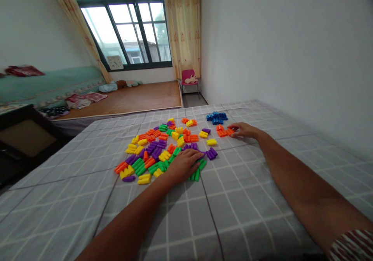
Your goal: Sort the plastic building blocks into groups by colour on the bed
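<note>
Many small ridged plastic pieces in several colours lie in a loose heap on the bedspread. Over the heap's right edge is my left hand [186, 164], fingers stretched out and apart above purple pieces [190, 146] and green pieces [201, 166]. Its fingertips are by a purple piece, and the palm hides what lies below. My right hand [244, 130] is closed at the fingertips on an orange piece [230, 132], at the end of a small orange group [220, 131]. Just behind that group sits a cluster of blue pieces [216, 117].
A grey checked bedspread [239, 214] covers the surface under the pieces. Single yellow pieces [211, 141] lie between my hands. Beyond are a brown mat-covered bed [145, 94], a pink chair [189, 76] and a window. A white wall [285, 59] borders the right side.
</note>
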### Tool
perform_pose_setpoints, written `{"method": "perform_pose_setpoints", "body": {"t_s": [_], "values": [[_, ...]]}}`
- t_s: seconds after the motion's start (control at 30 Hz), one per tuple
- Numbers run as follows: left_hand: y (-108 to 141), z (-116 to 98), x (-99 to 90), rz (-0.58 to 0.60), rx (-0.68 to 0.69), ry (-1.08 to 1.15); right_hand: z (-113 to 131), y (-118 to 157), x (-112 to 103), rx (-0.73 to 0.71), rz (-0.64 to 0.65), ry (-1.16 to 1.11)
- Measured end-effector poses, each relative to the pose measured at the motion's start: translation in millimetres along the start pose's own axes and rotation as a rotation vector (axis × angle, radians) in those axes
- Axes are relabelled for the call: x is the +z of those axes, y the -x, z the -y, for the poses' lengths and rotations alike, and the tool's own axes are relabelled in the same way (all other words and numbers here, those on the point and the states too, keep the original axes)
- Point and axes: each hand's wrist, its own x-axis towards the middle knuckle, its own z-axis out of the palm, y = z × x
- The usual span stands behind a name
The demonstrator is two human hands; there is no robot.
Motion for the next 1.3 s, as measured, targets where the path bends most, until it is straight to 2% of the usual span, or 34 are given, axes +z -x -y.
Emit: {"method": "perform_pose_setpoints", "body": {"t_s": [0.23, 0.47, 0.6, 0.73, 0.87, 1.03, 1.1, 1.3], "values": [[-0.2, 1.1, 1.2, -0.010, 0.005, -0.003, 6.2, -6.9, 6.8, 0.001, -0.045, -0.040], [-0.1, 0.3, 0.6, -0.010, 0.003, 0.003, 11.9, -25.6, 32.1, -0.288, -0.223, 0.159], [0.2, 0.2, 0.5, -0.009, -0.001, 0.006, 8.5, -31.0, 43.1, -0.314, -0.205, 0.217], [0.2, 0.0, 0.2, -0.011, -0.003, 0.009, 10.1, -23.6, 35.2, -0.343, -0.125, 0.173], [0.1, 0.3, -0.3, -0.013, -0.003, 0.017, 12.3, -8.1, 9.8, -0.285, -0.043, 0.061], [0.4, 0.6, -1.0, -0.017, 0.007, 0.023, -3.7, 6.7, -12.7, -0.053, 0.054, -0.008], [0.4, 0.0, -1.9, -0.020, 0.006, 0.025, -10.1, 6.1, -12.1, -0.018, 0.029, -0.021], [-0.3, -3.3, -5.0, -0.010, -0.001, 0.039, -10.7, -9.6, 1.9, 0.012, -0.203, 0.090]]}}
